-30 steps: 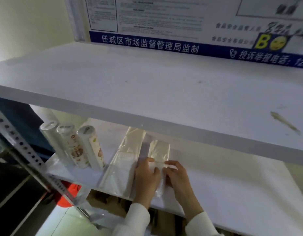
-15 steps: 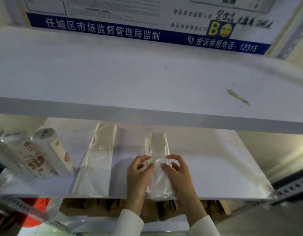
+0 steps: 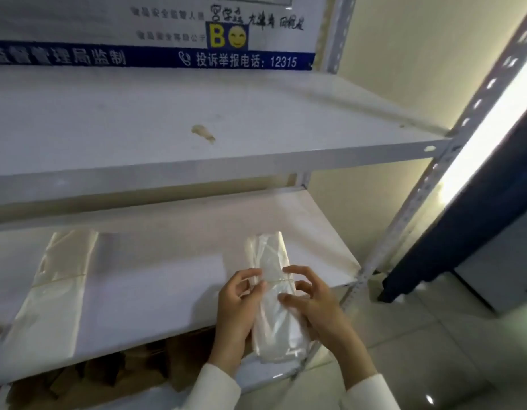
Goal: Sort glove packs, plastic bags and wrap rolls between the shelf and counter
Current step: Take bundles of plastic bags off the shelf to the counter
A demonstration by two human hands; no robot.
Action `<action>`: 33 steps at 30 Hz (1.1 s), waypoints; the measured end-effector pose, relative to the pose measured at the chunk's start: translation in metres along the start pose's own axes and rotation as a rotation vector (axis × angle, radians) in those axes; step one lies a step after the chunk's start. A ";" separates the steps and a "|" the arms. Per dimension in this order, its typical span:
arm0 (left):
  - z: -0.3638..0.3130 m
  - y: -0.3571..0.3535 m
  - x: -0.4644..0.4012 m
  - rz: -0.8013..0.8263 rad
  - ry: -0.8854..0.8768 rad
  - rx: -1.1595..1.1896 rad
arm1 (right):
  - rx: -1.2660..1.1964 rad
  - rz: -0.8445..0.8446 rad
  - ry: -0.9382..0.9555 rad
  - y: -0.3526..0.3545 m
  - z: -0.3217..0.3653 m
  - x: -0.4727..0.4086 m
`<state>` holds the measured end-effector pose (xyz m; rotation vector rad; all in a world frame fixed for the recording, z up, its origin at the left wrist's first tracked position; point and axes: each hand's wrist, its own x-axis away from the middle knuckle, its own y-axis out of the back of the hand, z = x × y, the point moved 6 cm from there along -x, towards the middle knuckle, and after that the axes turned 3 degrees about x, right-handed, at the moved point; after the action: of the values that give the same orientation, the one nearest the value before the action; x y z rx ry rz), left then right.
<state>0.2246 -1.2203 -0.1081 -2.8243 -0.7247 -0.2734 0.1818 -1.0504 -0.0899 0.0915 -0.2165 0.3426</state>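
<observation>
White metal shelf (image 3: 155, 294), notice board behind. Your left hand (image 3: 237, 313) and right hand (image 3: 311, 306) both grip a banded pack of clear bags (image 3: 274, 306), lifted at the shelf's front right edge. Hold near the band so the sheets don't fan. Another flat bag pack (image 3: 53, 294) lies well left.

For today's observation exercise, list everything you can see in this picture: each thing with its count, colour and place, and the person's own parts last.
Small plastic bag bundle: one, clear, tied with a thin band, held at the lower shelf's front edge.
Large plastic bag pack: one, clear, flat on the lower shelf, left.
Lower shelf: one, white.
Upper shelf: one, white, bearing a tan smear.
Notice: one, white with a blue strip, behind the upper shelf.
Cardboard: brown, under the lower shelf.
Left hand: grips the bundle's left side.
Right hand: grips its right side.
</observation>
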 end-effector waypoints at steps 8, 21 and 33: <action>0.051 -0.113 0.068 0.111 0.099 -0.004 | 0.001 -0.059 -0.069 0.132 -0.034 0.055; 0.105 -0.280 0.134 0.329 0.150 -0.034 | -0.018 -0.292 -0.094 0.307 -0.077 0.132; 0.109 -0.449 0.105 0.584 0.137 -0.074 | -0.113 -0.662 -0.037 0.443 -0.072 0.110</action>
<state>0.1081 -0.7610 -0.1171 -2.8918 0.1506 -0.3878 0.1453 -0.5905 -0.1116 0.0536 -0.2289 -0.3305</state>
